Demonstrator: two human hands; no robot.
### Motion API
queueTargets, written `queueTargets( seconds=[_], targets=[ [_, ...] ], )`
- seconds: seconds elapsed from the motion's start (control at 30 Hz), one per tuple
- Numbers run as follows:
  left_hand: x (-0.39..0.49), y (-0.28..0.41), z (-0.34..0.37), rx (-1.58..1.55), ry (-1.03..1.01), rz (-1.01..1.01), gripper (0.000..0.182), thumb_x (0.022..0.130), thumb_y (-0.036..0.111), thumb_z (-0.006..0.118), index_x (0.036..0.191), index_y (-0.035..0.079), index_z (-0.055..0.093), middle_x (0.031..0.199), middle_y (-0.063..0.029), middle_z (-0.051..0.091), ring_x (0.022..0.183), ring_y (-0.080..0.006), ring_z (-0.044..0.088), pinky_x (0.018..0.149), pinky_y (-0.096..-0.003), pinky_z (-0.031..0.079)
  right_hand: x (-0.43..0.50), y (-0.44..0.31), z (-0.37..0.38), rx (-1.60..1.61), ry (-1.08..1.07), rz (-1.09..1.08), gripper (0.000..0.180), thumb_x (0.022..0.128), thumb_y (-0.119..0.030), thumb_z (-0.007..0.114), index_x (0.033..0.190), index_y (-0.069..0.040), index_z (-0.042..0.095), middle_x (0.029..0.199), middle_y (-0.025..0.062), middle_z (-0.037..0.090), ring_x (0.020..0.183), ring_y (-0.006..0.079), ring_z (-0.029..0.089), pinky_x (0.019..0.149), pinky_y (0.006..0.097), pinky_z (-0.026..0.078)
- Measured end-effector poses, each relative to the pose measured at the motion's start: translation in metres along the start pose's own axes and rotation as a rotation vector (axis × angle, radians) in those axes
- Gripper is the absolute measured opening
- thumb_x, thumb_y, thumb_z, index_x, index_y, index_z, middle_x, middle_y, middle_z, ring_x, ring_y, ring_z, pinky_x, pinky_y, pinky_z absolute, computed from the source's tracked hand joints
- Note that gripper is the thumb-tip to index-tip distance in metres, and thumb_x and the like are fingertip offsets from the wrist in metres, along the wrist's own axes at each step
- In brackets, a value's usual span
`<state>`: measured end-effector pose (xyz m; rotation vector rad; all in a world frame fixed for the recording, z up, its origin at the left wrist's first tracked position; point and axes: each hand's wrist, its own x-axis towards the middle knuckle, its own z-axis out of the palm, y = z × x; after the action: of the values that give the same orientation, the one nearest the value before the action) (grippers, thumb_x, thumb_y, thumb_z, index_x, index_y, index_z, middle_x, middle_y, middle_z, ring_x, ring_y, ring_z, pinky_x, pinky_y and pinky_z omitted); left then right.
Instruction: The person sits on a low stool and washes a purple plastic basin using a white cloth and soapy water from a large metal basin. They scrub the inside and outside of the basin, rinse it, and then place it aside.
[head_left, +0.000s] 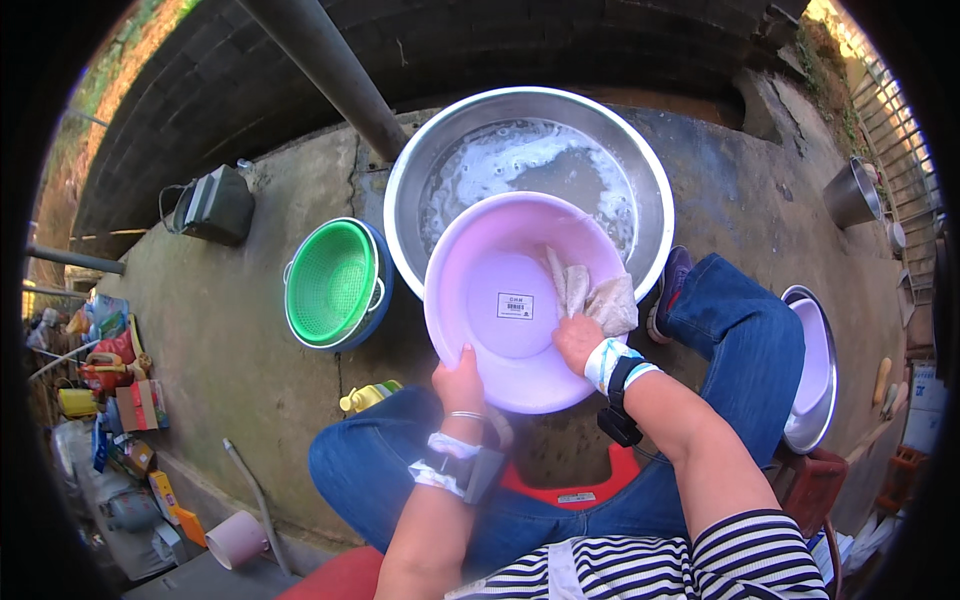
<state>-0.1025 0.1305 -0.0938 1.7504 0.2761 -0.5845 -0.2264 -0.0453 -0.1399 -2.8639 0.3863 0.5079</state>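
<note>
A pink plastic basin (495, 255) is tilted towards me, its inside bearing a printed label. My left hand (459, 375) grips its near rim, with the fingers hidden behind the wall. Inside the basin, my right hand (581, 341) holds a wet, pale cloth (611, 304) against the right side; part of the cloth hangs over the rim. Behind and partly below the basin stands a wide metal tub (529, 105) with cloudy, foamy water (555, 172) in it.
Left of the tub, a green colander (330, 281) is nested in other basins. A yellow-capped bottle (367, 396) stands by my left knee. On my right, a metal bowl (829, 390) holds a pink plastic container (811, 356). A grey pole (330, 75) rises behind the tub.
</note>
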Motion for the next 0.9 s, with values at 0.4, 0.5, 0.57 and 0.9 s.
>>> queueTargets(
  seconds=[0.4,0.5,0.57,0.9],
  targets=[
    [-0.003,-0.007,0.002,0.031,0.021,0.036,0.038,0.092,0.021,0.064,0.113,-0.012,0.063,0.104,-0.0184,0.070,0.094,-0.0232,0.067,0.083,-0.0357,0.051,0.029,-0.081,-0.015,1.104,-0.096,-0.002,0.046,0.088,-0.009,0.056,0.135,-0.008,0.052,0.139,0.0189,0.051,0.127,0.0382,0.049,0.109,0.0381,0.037],
    [0.001,0.000,0.002,0.016,-0.031,-0.001,0.038,0.094,0.017,0.063,0.118,-0.012,0.059,0.110,-0.0169,0.067,0.096,-0.0226,0.064,0.086,-0.0341,0.050,-0.003,-0.028,-0.017,0.636,-0.299,-0.067,0.036,0.087,-0.010,0.057,0.123,-0.014,0.061,0.131,0.0147,0.053,0.125,0.0352,0.051,0.104,0.0401,0.040],
    [0.003,0.004,0.004,0.014,-0.086,0.020,0.038,0.094,0.017,0.063,0.119,-0.012,0.059,0.111,-0.0170,0.067,0.097,-0.0228,0.064,0.087,-0.0347,0.050,-0.020,0.009,-0.023,0.267,-0.253,-0.049,0.029,0.087,-0.012,0.057,0.114,-0.018,0.066,0.122,0.0125,0.056,0.117,0.0324,0.055,0.095,0.0426,0.044],
    [0.003,0.006,0.009,-0.253,-0.087,-0.107,0.043,0.099,0.030,0.057,0.118,-0.009,0.060,0.108,-0.0150,0.067,0.096,-0.0211,0.065,0.085,-0.0333,0.051,0.010,-0.072,-0.014,1.033,-0.011,0.033,0.047,0.085,-0.010,0.058,0.131,-0.004,0.055,0.124,0.0266,0.058,0.116,0.0396,0.057,0.103,0.0397,0.044]
  ],
)
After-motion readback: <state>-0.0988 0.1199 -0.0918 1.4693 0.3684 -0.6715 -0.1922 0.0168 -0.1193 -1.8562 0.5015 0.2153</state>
